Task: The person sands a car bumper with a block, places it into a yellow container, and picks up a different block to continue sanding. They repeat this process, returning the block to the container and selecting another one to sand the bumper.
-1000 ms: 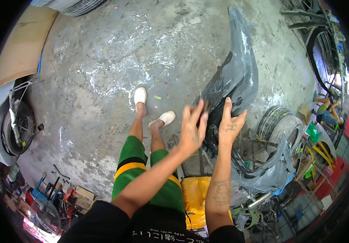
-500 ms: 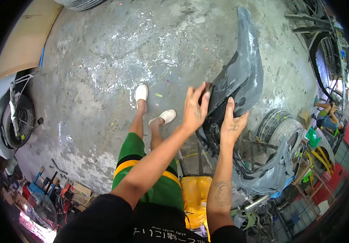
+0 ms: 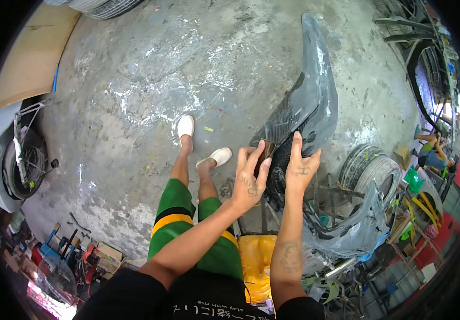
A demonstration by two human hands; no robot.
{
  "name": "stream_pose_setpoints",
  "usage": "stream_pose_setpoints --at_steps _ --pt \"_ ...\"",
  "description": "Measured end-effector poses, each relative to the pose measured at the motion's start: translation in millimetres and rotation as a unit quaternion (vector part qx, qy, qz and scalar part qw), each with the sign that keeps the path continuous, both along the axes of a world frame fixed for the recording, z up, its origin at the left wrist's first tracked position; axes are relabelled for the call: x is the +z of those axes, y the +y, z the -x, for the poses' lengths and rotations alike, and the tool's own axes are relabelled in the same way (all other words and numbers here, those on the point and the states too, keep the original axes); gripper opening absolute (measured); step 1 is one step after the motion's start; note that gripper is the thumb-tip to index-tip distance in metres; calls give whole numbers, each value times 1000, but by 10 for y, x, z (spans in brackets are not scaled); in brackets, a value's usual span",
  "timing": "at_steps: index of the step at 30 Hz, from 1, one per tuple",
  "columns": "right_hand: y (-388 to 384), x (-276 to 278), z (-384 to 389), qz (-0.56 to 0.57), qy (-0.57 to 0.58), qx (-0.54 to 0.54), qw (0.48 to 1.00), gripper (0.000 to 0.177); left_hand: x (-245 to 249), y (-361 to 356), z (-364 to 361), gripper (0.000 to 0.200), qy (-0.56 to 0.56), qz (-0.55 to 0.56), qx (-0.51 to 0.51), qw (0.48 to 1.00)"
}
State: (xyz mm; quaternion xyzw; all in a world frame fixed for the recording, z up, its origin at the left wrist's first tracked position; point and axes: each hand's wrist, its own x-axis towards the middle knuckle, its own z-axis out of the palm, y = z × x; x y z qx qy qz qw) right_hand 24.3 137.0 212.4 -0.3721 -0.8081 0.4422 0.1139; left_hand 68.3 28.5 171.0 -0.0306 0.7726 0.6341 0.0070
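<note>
A long grey car bumper (image 3: 320, 101) with dark mesh sections stretches away from me, its far end standing over the concrete floor. My left hand (image 3: 251, 178) pinches a folded brown sheet (image 3: 266, 148), which looks like sandpaper, against the bumper's left edge. Close beside it, my right hand (image 3: 300, 168) grips the near part of the bumper, with one digit extended along the surface and others partly hidden. Below my hands, the dark inner side of the bumper is partly covered by them.
Behind my right forearm stand a metal frame and another grey bumper (image 3: 347, 234). Tyres (image 3: 376, 170) lie to the right, and a yellow part (image 3: 256, 261) is near my legs. A person (image 3: 435, 149) sits at far right. Tools and a fan crowd the lower left.
My left hand has moved nearer to my body along the bumper's edge with the brown sheet. The bumper has shifted slightly left, and my right hand has moved a little with it.
</note>
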Motion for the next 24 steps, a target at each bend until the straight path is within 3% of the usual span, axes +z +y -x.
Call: stream_pose_setpoints --at_steps 4,6,9,10,13,14,15,18,21,24 --pt "-70 39 18 -5 15 -13 1000 51 -234 79 609 36 -59 37 -1 998" --pt "-36 23 7 -13 8 -2 1000 65 -178 96 435 36 -40 23 3 999" --pt "7 21 48 -22 -58 -21 998 66 131 -7 26 38 -48 10 -17 999" --pt "2 30 22 -4 -29 -12 999 67 113 9 77 37 -40 13 -9 999" --pt "-69 87 40 19 25 -10 999 65 -243 106 595 35 -19 67 9 998" --pt "-75 95 39 17 17 -13 1000 49 -293 157 630 33 -54 51 28 997" --pt "-55 50 21 -1 45 -3 999 48 -282 149 568 34 -2 66 40 997" --pt "11 -37 27 -29 19 5 999 49 98 18 99 38 -24 29 -10 999" --pt "-39 0 -43 18 3 -2 1000 51 -40 86 386 36 -50 57 1 997" --pt "4 -53 -33 -24 5 -2 1000 52 -251 212 591 35 -50 75 36 995"
